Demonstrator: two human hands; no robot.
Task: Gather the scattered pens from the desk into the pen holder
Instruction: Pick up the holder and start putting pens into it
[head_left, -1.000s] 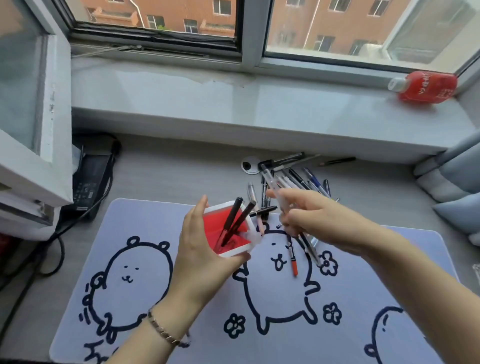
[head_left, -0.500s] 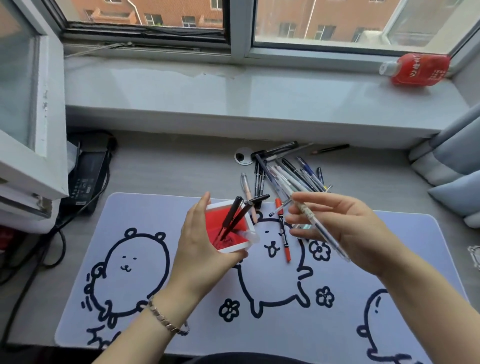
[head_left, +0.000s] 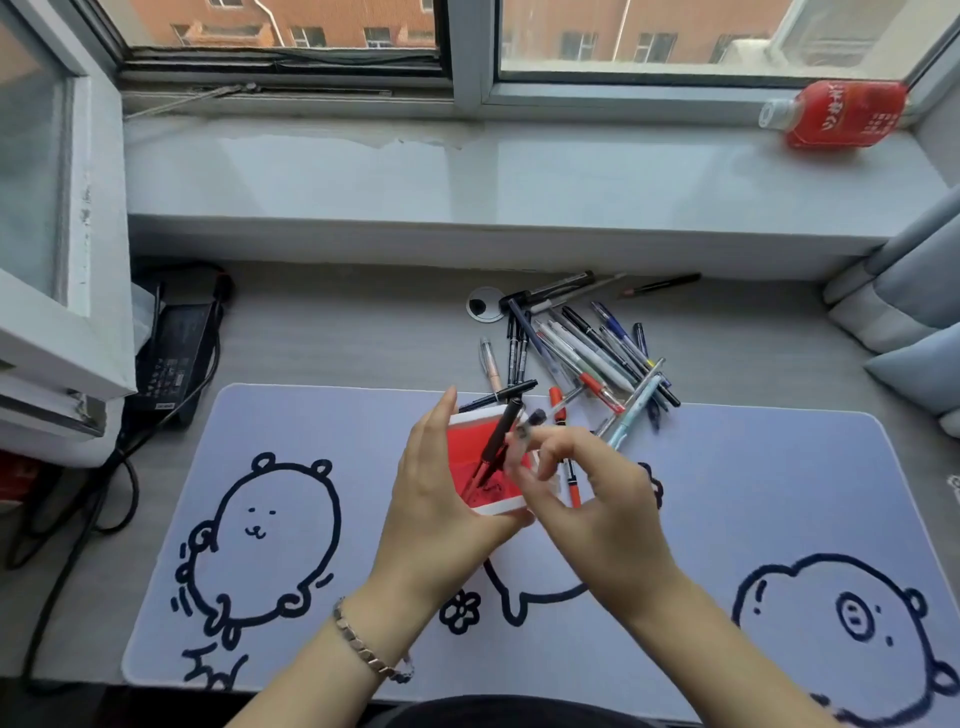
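Note:
My left hand (head_left: 434, 499) grips a square pen holder (head_left: 467, 452), red inside with a white rim, tilted above the desk mat. Black pens (head_left: 498, 441) stand in it. My right hand (head_left: 587, 499) pinches a clear pen (head_left: 522, 436) at the holder's right rim, its tip pointing into the opening. A heap of several loose pens (head_left: 587, 353) lies on the desk behind the hands. An orange pen (head_left: 571, 480) lies on the mat, partly hidden by my right fingers.
A white desk mat (head_left: 311, 519) with bear drawings covers the desk front. A black power adapter (head_left: 174, 353) and cables sit at the left. A red bottle (head_left: 841, 114) lies on the windowsill. Grey cushions (head_left: 914, 322) are at the right. A round cable grommet (head_left: 485, 305).
My right hand has carried the clear pen left from beside the pile to the holder's opening. The left hand has kept the holder in about the same place.

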